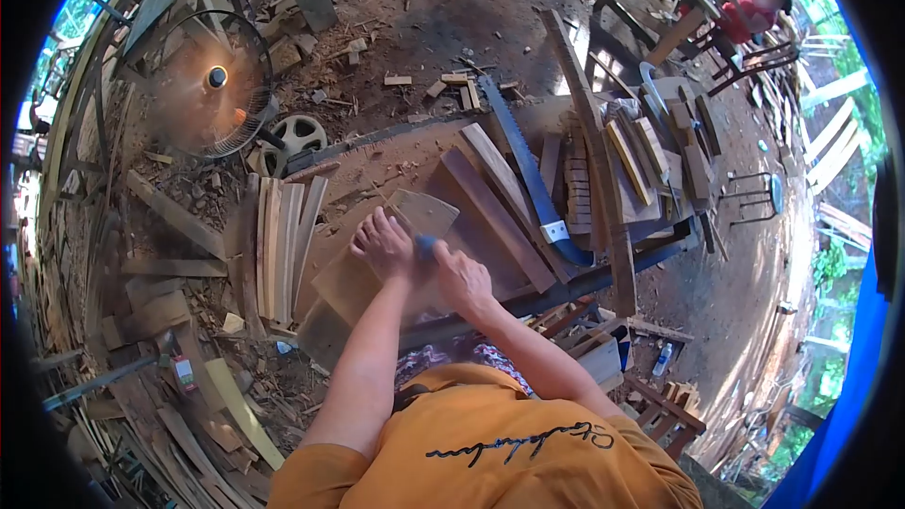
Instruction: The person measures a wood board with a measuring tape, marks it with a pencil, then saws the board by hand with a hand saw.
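My left hand (pixel 385 243) lies palm down over a flat brown board (pixel 424 212) on the workbench, its fingers apart and slightly bent. Close beside it, my right hand (pixel 464 278) is closed around a small tool whose blue end (pixel 425 243) sticks out toward the left hand. The tool's kind cannot be made out. Another flat board (pixel 353 273) lies under my forearms. To the right of my hands, a dark reddish timber (pixel 495 219) runs slantwise across the bench, next to a handsaw (pixel 523 160) with a long blue blade.
A pedestal fan (pixel 217 78) stands at the left, near a spoked wheel (pixel 294 141). Upright slats (pixel 283 250) line the bench's left end. Wood blocks (pixel 650 151) are piled at the right, crossed by a long beam (pixel 594 141). A person in red (pixel 749 14) sits far right.
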Motion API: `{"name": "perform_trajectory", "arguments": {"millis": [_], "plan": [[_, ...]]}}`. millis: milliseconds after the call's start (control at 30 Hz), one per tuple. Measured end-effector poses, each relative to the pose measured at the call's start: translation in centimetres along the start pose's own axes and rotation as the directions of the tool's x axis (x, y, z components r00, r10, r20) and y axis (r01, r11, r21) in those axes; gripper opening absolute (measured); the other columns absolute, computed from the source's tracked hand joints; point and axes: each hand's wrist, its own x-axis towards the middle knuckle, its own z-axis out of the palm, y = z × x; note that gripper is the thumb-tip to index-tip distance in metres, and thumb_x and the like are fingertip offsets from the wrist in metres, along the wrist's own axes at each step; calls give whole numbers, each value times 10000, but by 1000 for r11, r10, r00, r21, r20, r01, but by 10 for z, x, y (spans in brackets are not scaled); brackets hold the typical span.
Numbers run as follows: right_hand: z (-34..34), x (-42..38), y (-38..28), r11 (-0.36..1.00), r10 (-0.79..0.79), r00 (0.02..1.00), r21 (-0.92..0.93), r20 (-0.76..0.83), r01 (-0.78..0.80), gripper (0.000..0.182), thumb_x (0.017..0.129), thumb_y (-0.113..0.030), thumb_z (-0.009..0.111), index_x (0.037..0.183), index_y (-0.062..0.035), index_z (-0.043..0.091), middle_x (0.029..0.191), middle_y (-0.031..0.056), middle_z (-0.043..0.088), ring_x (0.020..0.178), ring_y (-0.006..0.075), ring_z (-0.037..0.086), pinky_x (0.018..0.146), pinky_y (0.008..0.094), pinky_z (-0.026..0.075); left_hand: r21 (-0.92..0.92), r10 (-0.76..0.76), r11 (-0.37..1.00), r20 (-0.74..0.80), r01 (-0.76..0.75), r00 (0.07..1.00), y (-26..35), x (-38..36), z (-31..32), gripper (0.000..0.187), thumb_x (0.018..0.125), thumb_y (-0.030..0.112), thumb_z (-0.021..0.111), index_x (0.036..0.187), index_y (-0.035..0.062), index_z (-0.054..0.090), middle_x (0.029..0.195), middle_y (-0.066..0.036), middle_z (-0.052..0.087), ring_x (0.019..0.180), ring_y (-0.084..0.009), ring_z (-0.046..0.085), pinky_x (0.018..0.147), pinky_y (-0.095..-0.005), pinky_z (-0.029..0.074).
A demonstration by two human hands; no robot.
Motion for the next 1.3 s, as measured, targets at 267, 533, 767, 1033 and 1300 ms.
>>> {"name": "perform_trajectory", "arguments": {"millis": [267,533,767,1033,1300], "plan": [[-25,-38,-2,992,122,983,-33,137,-119,187,918,-181,510,1061,-75,455,794,246,650,739,440,652,657,535,507,-20,-8,1000,29,8,1000,1,1,-3,337,938,264,515,1243,119,521,1201,-83,560,1188,-283,481,1019,-532,295],[-25,-17,-12,992,124,985,12,119,-126,221,866,-120,524,1073,-73,465,775,242,654,752,430,659,673,529,505,-32,8,999,41,-7,999,-1,-1,-6,326,942,262,509,1232,114,517,1200,-86,558,1194,-284,473,1014,-530,294],[-18,30,-29,999,49,992,-15,117,-48,181,889,-139,496,1043,-47,475,816,246,678,786,404,681,697,492,534,-22,-11,1000,70,13,997,2,0,-3,322,949,257,497,1237,113,511,1212,-82,557,1207,-281,470,1020,-531,297],[-29,9,-32,992,127,981,-5,145,-128,160,888,-166,493,1007,-59,494,808,253,667,812,415,671,709,510,515,-30,-9,999,70,11,998,2,1,-7,318,984,290,464,1263,148,516,1237,-75,556,1202,-271,462,1016,-507,282],[-31,-12,-28,979,192,962,-102,192,-175,204,883,-148,510,1040,-33,449,801,234,676,764,404,677,673,499,527,-41,0,999,64,2,998,3,4,-10,316,967,272,483,1249,132,512,1220,-63,557,1202,-267,468,1012,-516,298]]}}
